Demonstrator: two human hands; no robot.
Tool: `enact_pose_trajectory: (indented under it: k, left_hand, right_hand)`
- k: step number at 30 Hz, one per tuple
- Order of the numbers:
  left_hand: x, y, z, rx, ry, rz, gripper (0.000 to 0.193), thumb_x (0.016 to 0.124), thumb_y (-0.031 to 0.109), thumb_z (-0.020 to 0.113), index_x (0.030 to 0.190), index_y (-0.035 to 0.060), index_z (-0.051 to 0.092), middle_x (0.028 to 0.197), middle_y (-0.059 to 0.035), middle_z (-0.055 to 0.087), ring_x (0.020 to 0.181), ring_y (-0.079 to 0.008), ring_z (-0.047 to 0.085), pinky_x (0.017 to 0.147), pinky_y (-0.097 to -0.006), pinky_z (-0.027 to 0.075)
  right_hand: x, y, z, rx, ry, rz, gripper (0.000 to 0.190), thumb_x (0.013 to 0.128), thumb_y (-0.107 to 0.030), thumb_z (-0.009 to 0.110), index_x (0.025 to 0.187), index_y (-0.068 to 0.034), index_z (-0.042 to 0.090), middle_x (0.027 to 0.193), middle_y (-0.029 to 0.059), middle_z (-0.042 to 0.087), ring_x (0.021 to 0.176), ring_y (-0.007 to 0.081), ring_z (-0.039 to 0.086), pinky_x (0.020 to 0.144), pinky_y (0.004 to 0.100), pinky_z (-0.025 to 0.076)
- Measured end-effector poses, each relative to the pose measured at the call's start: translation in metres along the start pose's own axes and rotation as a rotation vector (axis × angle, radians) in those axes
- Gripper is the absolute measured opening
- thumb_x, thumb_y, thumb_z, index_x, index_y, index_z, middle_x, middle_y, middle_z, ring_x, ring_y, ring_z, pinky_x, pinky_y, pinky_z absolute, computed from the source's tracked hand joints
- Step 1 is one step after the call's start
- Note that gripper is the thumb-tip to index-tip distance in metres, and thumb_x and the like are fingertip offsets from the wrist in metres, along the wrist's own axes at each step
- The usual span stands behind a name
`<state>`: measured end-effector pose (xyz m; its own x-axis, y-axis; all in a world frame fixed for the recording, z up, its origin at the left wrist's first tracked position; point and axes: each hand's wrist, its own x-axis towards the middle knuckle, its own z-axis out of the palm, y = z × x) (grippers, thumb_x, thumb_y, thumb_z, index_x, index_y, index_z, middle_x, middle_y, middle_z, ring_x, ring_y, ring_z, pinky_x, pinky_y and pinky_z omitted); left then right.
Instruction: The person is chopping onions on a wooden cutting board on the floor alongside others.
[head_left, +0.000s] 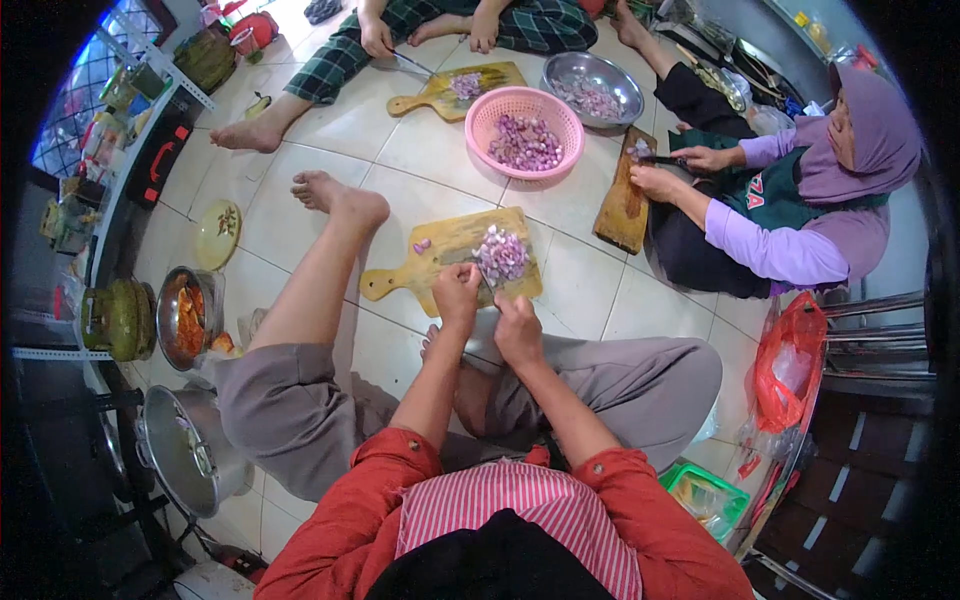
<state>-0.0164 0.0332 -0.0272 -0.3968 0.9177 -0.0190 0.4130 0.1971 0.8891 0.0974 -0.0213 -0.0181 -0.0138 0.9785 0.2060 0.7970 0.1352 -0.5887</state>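
A wooden cutting board (450, 234) with a handle lies on the tiled floor before me, bearing a heap of chopped shallots (501, 253) on its right half. Two small shallot pieces (422, 245) sit apart to the left. At the board's near edge, a knife (487, 280) shows as a thin blade between my hands. My right hand (519, 330) is closed around its handle end, which is mostly hidden. My left hand (456, 294) has its fingers pinched together by the blade; whether they hold a piece of shallot is not clear.
Beyond the board stand a pink plastic basket (480, 139) of peeled shallots and a metal bowl (636, 105). Two people sit with knives at their own boards (514, 73), (611, 217). A metal bowl (161, 330) and a large pot (161, 472) stand left; a red plastic bag (776, 409) hangs right.
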Motion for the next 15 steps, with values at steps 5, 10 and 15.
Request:
enact_pose_trajectory:
  k: [5,10,15]
  left_hand:
    - [0.004,-0.008,0.007,-0.149,0.026,-0.039,0.018,0.083,0.017,0.072,0.088,-0.0003,0.073,0.078,-0.0166,0.072,0.071,-0.0244,0.072,0.067,-0.0340,0.055]
    - [0.005,-0.017,0.002,-0.022,0.016,-0.038,0.020,0.083,0.020,0.073,0.087,0.0006,0.073,0.079,-0.0161,0.072,0.072,-0.0256,0.072,0.068,-0.0349,0.055]
    - [0.001,-0.009,0.008,-0.054,0.051,-0.015,0.020,0.082,0.020,0.072,0.086,0.0013,0.073,0.078,-0.0166,0.071,0.071,-0.0262,0.072,0.068,-0.0355,0.055]
  right_hand:
    - [0.027,-0.011,0.007,0.047,0.047,-0.018,0.029,0.084,-0.002,0.053,0.106,-0.009,0.071,0.085,0.0167,0.057,0.082,0.0379,0.060,0.071,0.0467,0.051]
    - [0.002,-0.002,0.010,0.047,0.002,0.029,0.028,0.084,-0.003,0.053,0.105,-0.010,0.071,0.086,0.0168,0.058,0.082,0.0380,0.061,0.071,0.0458,0.051]
    - [0.024,-0.006,0.012,0.035,0.022,-0.001,0.028,0.082,-0.001,0.056,0.104,-0.010,0.071,0.088,0.0175,0.059,0.084,0.0391,0.061,0.073,0.0454,0.051]
